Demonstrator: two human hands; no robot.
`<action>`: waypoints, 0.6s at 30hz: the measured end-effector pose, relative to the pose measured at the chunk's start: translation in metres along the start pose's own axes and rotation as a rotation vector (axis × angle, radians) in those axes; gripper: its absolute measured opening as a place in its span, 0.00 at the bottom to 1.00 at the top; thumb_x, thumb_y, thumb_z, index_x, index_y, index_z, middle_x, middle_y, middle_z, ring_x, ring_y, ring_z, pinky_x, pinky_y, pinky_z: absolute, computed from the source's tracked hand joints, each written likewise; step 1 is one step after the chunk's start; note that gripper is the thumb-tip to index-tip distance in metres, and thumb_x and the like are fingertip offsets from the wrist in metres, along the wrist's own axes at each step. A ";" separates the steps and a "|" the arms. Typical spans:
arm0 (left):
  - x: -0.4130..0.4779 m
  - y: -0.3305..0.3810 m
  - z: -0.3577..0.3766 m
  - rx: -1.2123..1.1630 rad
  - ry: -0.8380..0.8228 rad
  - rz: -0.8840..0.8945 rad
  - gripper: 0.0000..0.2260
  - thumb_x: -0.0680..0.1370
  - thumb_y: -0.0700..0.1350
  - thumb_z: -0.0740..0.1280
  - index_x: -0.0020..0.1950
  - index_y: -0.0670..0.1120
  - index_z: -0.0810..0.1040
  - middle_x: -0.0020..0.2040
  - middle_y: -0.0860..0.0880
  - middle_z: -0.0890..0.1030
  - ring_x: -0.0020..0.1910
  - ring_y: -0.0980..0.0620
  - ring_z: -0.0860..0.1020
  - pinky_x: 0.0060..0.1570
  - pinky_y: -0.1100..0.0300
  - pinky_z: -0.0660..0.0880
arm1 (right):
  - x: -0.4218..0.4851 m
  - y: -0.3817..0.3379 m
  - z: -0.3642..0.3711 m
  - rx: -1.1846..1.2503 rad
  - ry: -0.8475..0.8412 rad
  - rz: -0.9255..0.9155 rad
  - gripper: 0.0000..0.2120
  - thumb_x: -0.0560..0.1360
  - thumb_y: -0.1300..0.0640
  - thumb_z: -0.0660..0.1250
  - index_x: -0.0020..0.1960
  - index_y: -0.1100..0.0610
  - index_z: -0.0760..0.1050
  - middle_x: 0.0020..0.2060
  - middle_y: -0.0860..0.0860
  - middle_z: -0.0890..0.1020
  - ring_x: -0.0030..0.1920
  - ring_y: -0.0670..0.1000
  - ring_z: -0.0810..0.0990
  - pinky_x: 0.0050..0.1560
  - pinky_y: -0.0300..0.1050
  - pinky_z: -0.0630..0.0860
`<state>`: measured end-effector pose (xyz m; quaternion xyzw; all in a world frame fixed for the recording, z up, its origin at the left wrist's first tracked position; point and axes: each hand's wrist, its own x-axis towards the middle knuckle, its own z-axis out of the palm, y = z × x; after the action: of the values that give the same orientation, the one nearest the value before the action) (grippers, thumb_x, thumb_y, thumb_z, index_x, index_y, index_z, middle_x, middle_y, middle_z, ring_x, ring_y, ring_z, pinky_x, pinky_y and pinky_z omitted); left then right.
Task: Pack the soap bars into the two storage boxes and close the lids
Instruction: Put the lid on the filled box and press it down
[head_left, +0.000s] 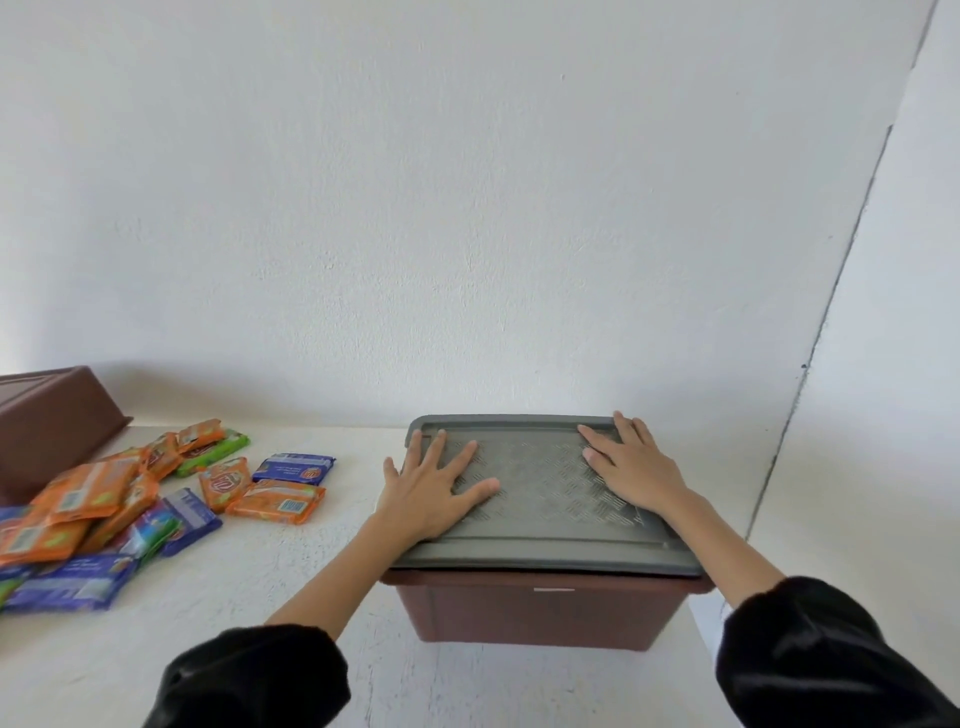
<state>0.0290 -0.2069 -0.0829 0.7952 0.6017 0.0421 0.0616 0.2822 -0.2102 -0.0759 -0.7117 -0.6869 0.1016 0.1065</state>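
Far to the left of the grey lid (540, 488), a second brown storage box (47, 421) is sitting at the back of the white bench (291, 582), partly cut off by the edge of the view. Between that box and the lid, a loose heap of wrapped soap bars (104, 514) in orange, blue and green packets is lying spread out on the bench, none of them touching the lidded box. At the lid's left edge, the person's left hand (431, 493) is lying flat with its fingers spread wide, its grip open and pressing palm-down on the patterned top. The lid is sitting on a brown storage box (530, 613), which is standing against the white wall (467, 208). On the lid's right side, the right hand (634, 467) is resting flat too, fingers apart and holding nothing. Both forearms are reaching forward out of black sleeves (254, 675).
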 end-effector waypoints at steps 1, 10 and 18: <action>0.001 0.000 0.000 -0.004 -0.017 -0.010 0.32 0.74 0.70 0.45 0.75 0.62 0.45 0.78 0.50 0.42 0.76 0.47 0.37 0.71 0.37 0.45 | -0.002 0.001 -0.001 0.028 -0.001 0.006 0.23 0.80 0.43 0.48 0.74 0.40 0.52 0.77 0.50 0.44 0.76 0.52 0.40 0.72 0.57 0.55; -0.014 0.001 0.006 0.019 -0.023 -0.005 0.31 0.74 0.70 0.46 0.75 0.62 0.44 0.78 0.50 0.42 0.76 0.47 0.37 0.72 0.41 0.46 | -0.047 0.039 0.010 0.765 -0.035 0.253 0.39 0.71 0.48 0.70 0.75 0.44 0.52 0.72 0.51 0.66 0.70 0.55 0.67 0.71 0.54 0.62; -0.015 0.003 0.007 0.040 -0.017 -0.017 0.31 0.75 0.69 0.46 0.75 0.62 0.43 0.78 0.50 0.41 0.76 0.46 0.37 0.73 0.43 0.46 | -0.059 0.002 0.008 0.217 0.135 0.273 0.28 0.79 0.52 0.58 0.75 0.44 0.52 0.72 0.58 0.63 0.68 0.59 0.67 0.63 0.52 0.68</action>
<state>0.0292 -0.2230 -0.0897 0.7916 0.6085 0.0229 0.0509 0.2794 -0.2691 -0.0837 -0.7878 -0.5604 0.1406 0.2138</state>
